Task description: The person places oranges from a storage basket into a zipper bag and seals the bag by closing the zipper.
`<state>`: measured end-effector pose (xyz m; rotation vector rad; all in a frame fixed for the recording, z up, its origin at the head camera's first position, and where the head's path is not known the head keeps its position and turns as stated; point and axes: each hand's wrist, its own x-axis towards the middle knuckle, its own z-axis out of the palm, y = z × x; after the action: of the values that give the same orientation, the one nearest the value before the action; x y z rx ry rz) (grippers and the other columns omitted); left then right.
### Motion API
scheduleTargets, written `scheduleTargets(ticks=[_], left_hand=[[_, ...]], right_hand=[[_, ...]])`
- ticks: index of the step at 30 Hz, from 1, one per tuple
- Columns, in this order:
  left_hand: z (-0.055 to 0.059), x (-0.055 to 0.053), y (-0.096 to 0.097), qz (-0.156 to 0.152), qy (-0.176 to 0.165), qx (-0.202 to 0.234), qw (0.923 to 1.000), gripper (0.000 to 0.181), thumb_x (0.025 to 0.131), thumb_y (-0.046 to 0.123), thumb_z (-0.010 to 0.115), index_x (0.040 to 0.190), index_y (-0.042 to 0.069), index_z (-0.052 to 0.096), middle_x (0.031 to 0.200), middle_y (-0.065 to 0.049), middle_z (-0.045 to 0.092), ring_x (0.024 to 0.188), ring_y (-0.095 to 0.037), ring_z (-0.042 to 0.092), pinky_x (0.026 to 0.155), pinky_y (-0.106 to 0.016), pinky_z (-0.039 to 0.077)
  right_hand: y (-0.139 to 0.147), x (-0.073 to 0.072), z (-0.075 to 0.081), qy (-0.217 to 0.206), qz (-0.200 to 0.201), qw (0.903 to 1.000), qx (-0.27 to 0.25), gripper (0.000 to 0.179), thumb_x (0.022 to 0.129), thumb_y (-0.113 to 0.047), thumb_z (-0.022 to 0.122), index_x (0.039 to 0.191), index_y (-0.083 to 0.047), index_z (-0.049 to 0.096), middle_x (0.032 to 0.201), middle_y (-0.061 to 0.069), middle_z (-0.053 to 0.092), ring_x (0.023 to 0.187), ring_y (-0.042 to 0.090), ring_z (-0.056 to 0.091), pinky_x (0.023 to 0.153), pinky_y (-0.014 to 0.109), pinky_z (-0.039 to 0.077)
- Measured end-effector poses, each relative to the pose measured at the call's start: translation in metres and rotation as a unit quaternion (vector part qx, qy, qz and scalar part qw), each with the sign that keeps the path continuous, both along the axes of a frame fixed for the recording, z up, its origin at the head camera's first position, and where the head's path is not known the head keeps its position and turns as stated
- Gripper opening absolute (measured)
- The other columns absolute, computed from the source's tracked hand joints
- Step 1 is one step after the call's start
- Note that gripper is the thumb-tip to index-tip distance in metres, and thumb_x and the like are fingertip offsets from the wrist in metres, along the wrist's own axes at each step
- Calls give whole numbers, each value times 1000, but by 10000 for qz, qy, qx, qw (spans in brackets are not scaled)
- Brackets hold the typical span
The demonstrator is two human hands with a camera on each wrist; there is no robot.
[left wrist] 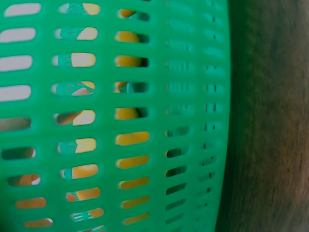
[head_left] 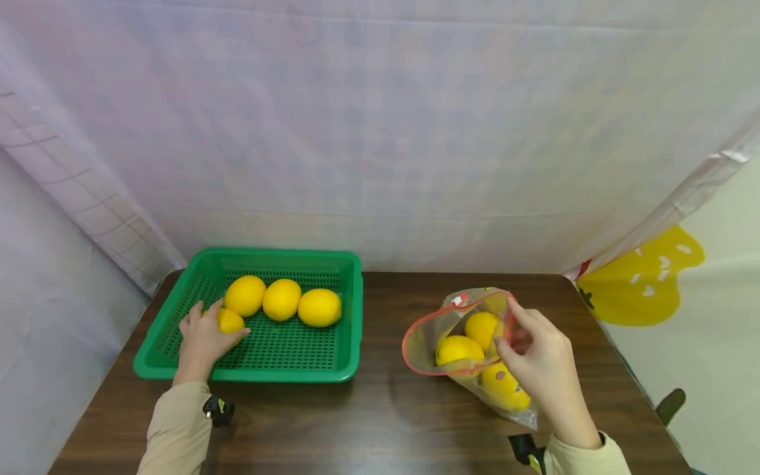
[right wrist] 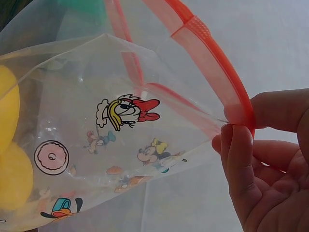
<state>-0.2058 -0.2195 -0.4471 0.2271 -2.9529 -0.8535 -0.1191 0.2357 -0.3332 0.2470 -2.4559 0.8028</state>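
In the head view my left hand reaches into the green basket, its fingers and thumb curled round a lemon at the left side. Three more lemons, one of them the nearest lemon, lie in a row toward the basket's back. My right hand pinches the red-edged mouth of a clear zip bag and keeps it open. Several lemons sit inside the bag, such as this lemon. The right wrist view shows thumb and fingers on the red strip, and cartoon prints on the plastic.
Both basket and bag stand on a dark wooden table, the basket left, the bag right. A pale curtain hangs behind the table. The basket's slotted wall fills most of the left wrist view.
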Motion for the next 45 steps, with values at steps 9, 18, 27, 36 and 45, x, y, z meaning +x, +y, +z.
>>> scheduleTargets(ticks=[9,18,27,36,45], left_hand=[[-1,0,2,-219,-274,-434,9984,72,78,23,68,131,-12,35,125,-42,23,107,-59,27,82,-63,31],[-4,2,4,-210,-475,-378,9979,67,78,16,67,129,-11,32,125,-43,18,102,-62,27,71,-64,39],[-5,1,3,-376,-550,-426,9969,71,73,8,71,127,-10,30,123,-43,22,91,-63,34,72,-64,38],[-3,4,3,-225,-309,-271,9989,67,71,12,71,124,-9,36,118,-42,29,90,-60,38,72,-63,37],[0,5,4,-74,-302,-182,9994,66,72,21,68,124,-7,39,113,-38,36,88,-56,43,69,-59,40]], right_hand=[[-2,0,1,98,56,9999,77,52,61,14,71,111,11,59,84,9,61,58,2,51,46,9,40],[-2,0,2,148,82,9998,136,51,61,15,71,111,12,59,83,9,61,57,0,50,45,10,40],[-1,2,3,52,-24,9999,114,54,60,15,71,112,12,58,80,9,60,57,1,50,47,9,40],[-1,2,2,70,34,9999,76,53,61,15,71,112,12,58,81,9,61,56,0,49,46,10,40],[-1,2,1,98,34,9999,85,53,60,15,71,112,12,58,81,9,61,56,1,50,47,9,41]])
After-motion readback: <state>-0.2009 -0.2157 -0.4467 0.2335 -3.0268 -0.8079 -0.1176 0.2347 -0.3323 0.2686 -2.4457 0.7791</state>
